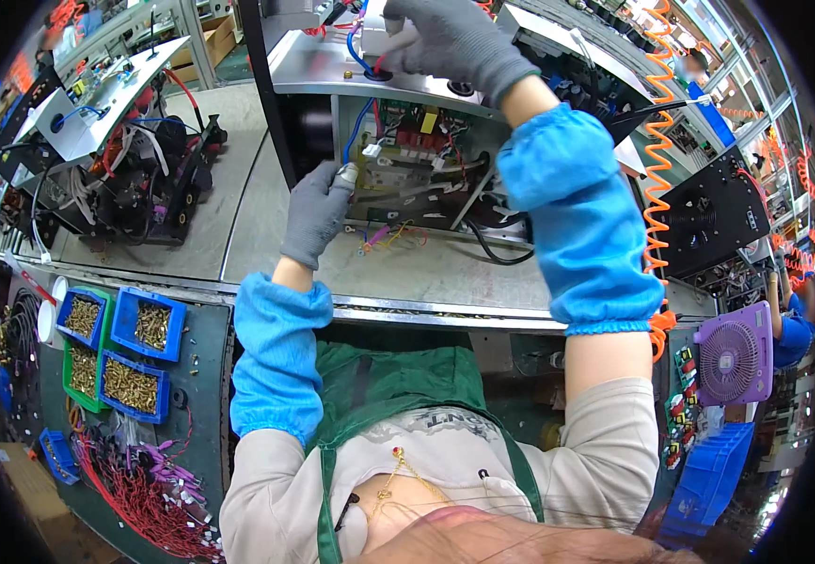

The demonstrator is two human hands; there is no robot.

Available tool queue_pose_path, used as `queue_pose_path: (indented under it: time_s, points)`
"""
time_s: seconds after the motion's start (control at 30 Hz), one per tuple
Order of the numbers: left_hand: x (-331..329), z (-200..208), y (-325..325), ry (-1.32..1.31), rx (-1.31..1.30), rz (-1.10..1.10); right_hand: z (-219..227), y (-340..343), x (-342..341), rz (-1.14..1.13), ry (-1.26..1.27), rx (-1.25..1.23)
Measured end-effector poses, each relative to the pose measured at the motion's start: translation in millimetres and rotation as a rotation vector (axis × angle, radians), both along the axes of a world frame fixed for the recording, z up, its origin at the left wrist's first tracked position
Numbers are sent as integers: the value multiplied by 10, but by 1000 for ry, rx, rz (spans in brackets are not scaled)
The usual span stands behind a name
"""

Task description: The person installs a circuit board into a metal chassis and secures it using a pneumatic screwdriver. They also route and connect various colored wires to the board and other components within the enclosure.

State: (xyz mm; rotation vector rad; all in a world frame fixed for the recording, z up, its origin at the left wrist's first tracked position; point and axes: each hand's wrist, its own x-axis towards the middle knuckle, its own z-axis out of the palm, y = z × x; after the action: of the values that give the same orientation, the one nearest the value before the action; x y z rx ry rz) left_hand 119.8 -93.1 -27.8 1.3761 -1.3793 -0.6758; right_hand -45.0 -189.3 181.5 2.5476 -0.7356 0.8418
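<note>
My left hand (318,214), in a grey glove, is closed at the lower front of an open machine chassis (304,66). Its fingertips pinch the lower end of a blue wire (361,127) that hangs down from the metal top panel (318,70). Above that panel my right hand (459,47), also gloved, reaches in beside the upper blue and red wires; its fingertips are smeared by motion, so any grip is unclear. Inside the chassis a circuit board (421,132) with red and yellow parts shows, along with a white connector (371,149).
Left on the bench stands another open machine (134,179). Blue bins of brass fittings (149,324) and a green tray (86,368) sit lower left, near red wires (139,498). An orange coiled hose (656,188) hangs right, above a purple fan (735,357). A co-worker's sleeve (793,338) shows far right.
</note>
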Motion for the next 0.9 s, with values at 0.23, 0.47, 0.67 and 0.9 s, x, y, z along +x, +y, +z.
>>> queue_pose_path:
  time_s: [0.23, 0.47, 0.67, 0.9]
  points:
    - [-27, 7, -75, 100, -19, 6, -212, 146, 132, -266, -76, -220]
    - [90, -76, 171, 258, -36, 56, -481, 695, -253, 84, -286, -102]
    - [255, -353, 661, 265, 157, 55, -1604, 1094, -775, -87, -183, 205]
    - [410, -841, 1187, 257, 231, 119, -2336, 1077, -959, -308, -317, 411]
